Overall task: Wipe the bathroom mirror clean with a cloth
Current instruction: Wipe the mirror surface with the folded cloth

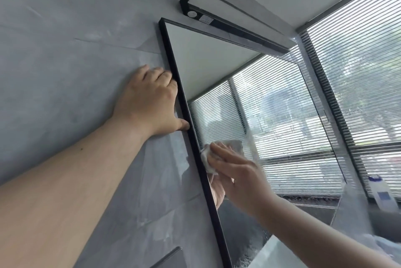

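A black-framed mirror [208, 65] hangs on the grey tiled wall and reflects window blinds. My right hand [236, 172] presses a white cloth [217, 150] flat against the glass near the mirror's left edge, about mid-height, fingers straight over the cloth. My left hand [149, 102] rests on the wall beside the frame's left edge, fingers curled, thumb touching the frame. A streaky, wet-looking band runs down the glass to the right of the cloth.
A black light fixture [227, 15] is mounted above the mirror. A window with horizontal blinds [358, 68] fills the right side. A white bottle with a blue label [382, 194] stands on the sill at the right. A dark panel [171, 259] shows on the wall low down.
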Demonstrator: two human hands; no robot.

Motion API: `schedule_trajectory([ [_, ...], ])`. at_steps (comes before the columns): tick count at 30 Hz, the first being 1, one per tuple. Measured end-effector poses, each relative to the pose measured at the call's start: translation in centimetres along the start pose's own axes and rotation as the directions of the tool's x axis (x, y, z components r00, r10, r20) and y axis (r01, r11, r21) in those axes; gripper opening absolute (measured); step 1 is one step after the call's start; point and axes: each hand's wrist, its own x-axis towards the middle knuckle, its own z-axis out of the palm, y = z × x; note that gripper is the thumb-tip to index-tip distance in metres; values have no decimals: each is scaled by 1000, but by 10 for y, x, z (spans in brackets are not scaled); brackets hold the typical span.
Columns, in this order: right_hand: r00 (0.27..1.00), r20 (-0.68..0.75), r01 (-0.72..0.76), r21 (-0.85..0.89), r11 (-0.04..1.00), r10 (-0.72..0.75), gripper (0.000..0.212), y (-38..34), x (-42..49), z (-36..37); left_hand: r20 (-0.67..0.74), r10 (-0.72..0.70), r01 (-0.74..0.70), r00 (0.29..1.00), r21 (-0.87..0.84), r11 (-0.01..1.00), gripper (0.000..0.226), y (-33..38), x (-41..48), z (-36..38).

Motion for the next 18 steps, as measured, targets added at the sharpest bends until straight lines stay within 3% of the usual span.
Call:
schedule_trajectory([
  [7,991,-124,-60,-32,998,56,45,-24,64,-4,-18,-2,2,1000,-16,1000,109,0,0,2],
  [9,990,-54,-133,-21,991,131,53,-32,99,-8,-12,-1,1,1000,-23,1000,109,0,1,3],
  [11,983,18,-179,-73,981,181,41,-30,132,-10,-14,-5,4,1000,-21,1000,110,0,0,3],
  [14,981,4,-192,-154,969,195,36,-28,165,-12,-19,-2,2,1000,-4,1000,111,-1,0,3],
  [18,976,8,-214,-128,968,217,35,-29,146,-9,-21,5,-6,1000,-19,1000,110,-1,-1,3],
])
